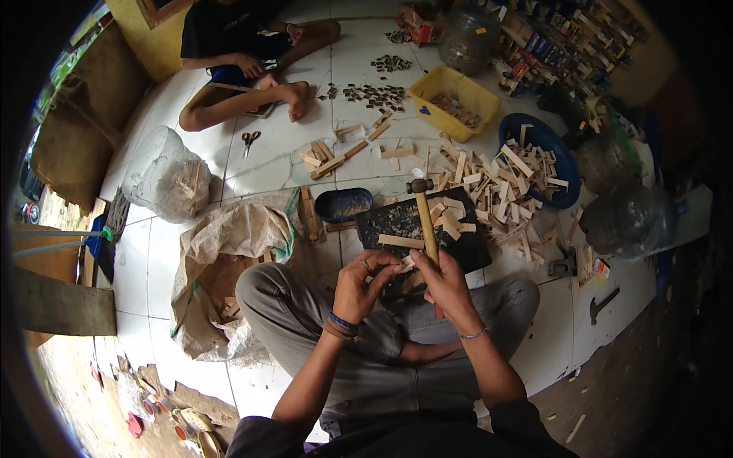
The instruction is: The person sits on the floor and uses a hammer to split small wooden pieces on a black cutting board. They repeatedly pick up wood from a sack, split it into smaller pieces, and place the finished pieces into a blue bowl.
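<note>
My left hand (362, 285) is closed in a pinch on a small pale wood piece (405, 264), above the near part of a black board (475, 246). Right beside it, my right hand (446, 287) grips a hammer (426, 217) by its wooden handle, the dark metal head pointing away from me. My right thumb tip also meets the wood piece. A short wooden strip (401, 241) lies on the board just beyond my fingers. Several more wood pieces (450, 217) are scattered there, partly behind the hammer.
A heap of wood pieces (496, 183) spills beside a blue basin (566, 197). An open sack (200, 263) stands at my left, behind a blue oval tray (344, 217). Farther off are a yellow tub (427, 85), scissors (250, 142) and a seated person (229, 57). Another hammer (603, 307) lies right.
</note>
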Motion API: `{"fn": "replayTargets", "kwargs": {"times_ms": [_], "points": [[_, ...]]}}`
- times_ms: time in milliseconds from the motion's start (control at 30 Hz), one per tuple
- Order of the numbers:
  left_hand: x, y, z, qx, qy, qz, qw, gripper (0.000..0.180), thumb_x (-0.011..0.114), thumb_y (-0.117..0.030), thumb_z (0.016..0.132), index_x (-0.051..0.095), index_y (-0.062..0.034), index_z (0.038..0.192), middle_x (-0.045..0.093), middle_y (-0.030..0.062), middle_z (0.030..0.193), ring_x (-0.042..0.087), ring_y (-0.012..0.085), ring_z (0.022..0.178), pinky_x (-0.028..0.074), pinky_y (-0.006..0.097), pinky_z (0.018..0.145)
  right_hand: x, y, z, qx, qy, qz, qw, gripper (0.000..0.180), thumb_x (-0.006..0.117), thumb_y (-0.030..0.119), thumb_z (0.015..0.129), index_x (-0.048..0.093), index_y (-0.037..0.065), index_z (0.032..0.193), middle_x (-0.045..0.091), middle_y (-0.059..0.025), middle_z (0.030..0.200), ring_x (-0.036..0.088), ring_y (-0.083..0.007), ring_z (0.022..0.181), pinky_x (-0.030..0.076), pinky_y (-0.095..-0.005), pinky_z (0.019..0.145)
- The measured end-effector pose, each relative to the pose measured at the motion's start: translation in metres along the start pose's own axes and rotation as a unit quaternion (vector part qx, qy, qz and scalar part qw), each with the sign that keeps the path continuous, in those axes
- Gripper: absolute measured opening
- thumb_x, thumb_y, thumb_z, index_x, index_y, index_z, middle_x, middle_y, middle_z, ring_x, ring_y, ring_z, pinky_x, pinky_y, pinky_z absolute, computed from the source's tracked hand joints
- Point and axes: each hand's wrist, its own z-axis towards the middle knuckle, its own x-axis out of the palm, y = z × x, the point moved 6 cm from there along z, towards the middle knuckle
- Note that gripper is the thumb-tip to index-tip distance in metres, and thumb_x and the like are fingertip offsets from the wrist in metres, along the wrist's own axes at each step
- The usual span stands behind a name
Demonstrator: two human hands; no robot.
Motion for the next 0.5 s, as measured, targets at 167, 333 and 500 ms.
{"fn": "replayTargets", "kwargs": {"times_ms": [167, 333, 500], "points": [[0.004, 0.010, -0.003, -0.026, 0.022, -0.114, 0.993, 0.042, 0.083, -0.012, 0.088, 0.068, -0.0029, 0.127, 0.075, 0.0083, 0.117, 0.072, 0.0178, 0.103, 0.056, 0.034, 0.088, -0.001, 0.003, 0.000, 0.000, -0.011, 0.007, 1.000, 0.030, 0.067, 0.037, 0.104, 0.062, 0.007, 0.100, 0.046, 0.0054, 0.068, 0.038, -0.0022, 0.047, 0.032, -0.0221, 0.038], [0.003, 0.010, 0.002, 0.042, 0.016, -0.028, 0.999, 0.040, 0.085, -0.015, 0.085, 0.073, -0.0021, 0.120, 0.076, 0.0112, 0.115, 0.073, 0.0226, 0.103, 0.056, 0.035, 0.089, 0.001, 0.005, -0.004, 0.014, -0.015, 0.024, 1.000, 0.030, 0.067, 0.037, 0.104, 0.060, 0.008, 0.099, 0.044, 0.0063, 0.068, 0.038, -0.0020, 0.047, 0.032, -0.0212, 0.038], [0.006, 0.015, 0.007, 0.021, 0.022, -0.027, 0.999, 0.030, 0.085, -0.016, 0.085, 0.078, -0.0039, 0.112, 0.078, 0.0123, 0.109, 0.074, 0.0271, 0.101, 0.057, 0.037, 0.089, -0.001, 0.006, -0.003, 0.021, -0.017, 0.012, 1.000, 0.031, 0.067, 0.037, 0.104, 0.059, 0.008, 0.097, 0.044, 0.0060, 0.068, 0.039, -0.0021, 0.048, 0.033, -0.0213, 0.038]]}}
